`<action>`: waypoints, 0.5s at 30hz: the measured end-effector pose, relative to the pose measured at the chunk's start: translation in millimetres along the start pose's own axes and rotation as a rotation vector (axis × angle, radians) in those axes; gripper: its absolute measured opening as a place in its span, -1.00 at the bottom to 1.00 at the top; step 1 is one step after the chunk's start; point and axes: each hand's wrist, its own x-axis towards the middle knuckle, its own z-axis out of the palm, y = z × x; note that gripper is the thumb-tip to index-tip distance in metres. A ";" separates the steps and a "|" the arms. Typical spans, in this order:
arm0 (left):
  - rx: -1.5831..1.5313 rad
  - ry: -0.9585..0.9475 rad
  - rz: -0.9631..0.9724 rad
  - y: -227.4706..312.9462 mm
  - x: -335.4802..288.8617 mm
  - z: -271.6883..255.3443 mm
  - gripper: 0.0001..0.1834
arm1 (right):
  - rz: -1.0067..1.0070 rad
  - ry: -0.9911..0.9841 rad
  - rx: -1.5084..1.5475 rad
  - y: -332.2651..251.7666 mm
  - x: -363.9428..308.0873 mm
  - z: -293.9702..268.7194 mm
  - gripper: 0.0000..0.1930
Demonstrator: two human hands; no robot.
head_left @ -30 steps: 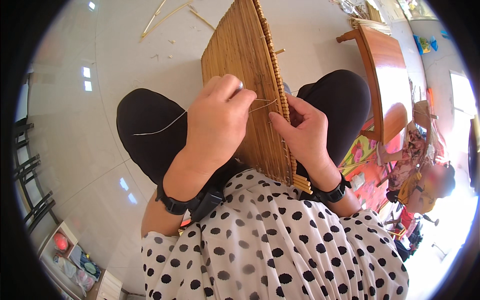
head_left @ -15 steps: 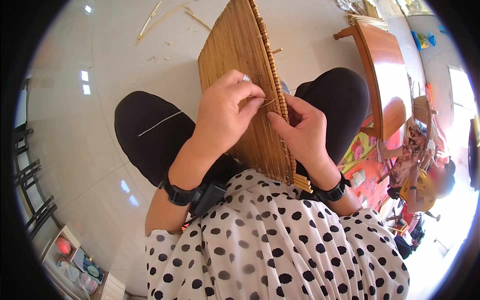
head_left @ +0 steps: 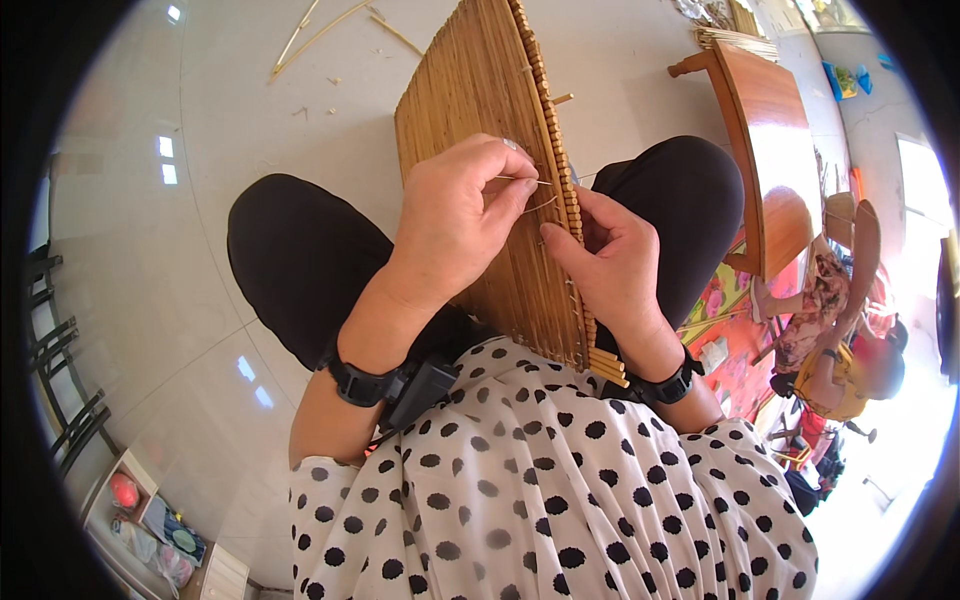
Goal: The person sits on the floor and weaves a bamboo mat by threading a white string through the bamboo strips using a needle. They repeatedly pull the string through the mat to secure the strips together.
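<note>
Between my knees stands a panel of thin brown reed strips [head_left: 490, 110], with a knobbly bound edge [head_left: 552, 125] on its right side. My left hand [head_left: 450, 215] pinches a thin needle [head_left: 543, 183] between thumb and fingertips, its tip at that edge. A loop of thread [head_left: 542, 206] curves just below the needle, against the panel. On the panel's right side my right hand [head_left: 612, 262] grips the bound edge, thumb in front and fingers partly hidden behind it. Several cut stick ends [head_left: 608, 366] poke out at the panel's lower corner.
Loose reed pieces [head_left: 318, 40] lie on the tiled floor ahead. To the right stands a wooden bench [head_left: 765, 150], near a red floral mat [head_left: 735, 345]. Another person [head_left: 840, 375] sits at the far right. A shelf unit [head_left: 140, 475] is at the lower left.
My left hand has shifted slightly, and the needle now shows at the bound edge. The pale strand that lay over my left knee is no longer visible there. My right hand keeps its grip.
</note>
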 end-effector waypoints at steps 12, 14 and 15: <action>0.554 -0.004 0.336 13.0 -0.3 0.9 -0.88 | -0.086 -0.014 -0.150 -9.7 -1.2 0.8 -0.69; 0.696 -0.043 0.387 17.4 -1.2 2.8 -0.85 | -0.109 -0.023 -0.261 -19.0 0.3 -1.5 -0.71; 0.675 -0.067 0.364 16.3 -0.3 2.8 -0.84 | -0.120 -0.028 -0.317 -21.6 0.6 -2.4 -0.71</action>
